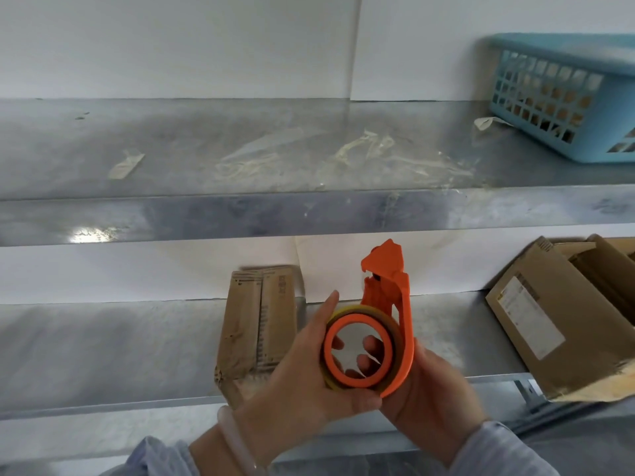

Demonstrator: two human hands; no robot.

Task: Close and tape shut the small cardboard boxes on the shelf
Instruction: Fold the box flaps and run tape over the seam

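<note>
An orange tape dispenser [400, 304] with a roll of tape sits in front of the lower shelf, held in both hands. My left hand [302, 376] wraps the roll from the left, thumb up along its edge. My right hand [422, 403] grips the dispenser from below and right, with fingertips showing through the roll's hole. A flattened small cardboard box [256, 324] lies on the lower shelf behind my hands. A larger open cardboard box [556, 314] stands at the right of that shelf.
The metal upper shelf [240, 214] carries scraps of old tape [364, 152] and a blue plastic basket [563, 97] at its right end. The lower metal shelf [103, 341] runs behind my hands. A white wall backs both shelves.
</note>
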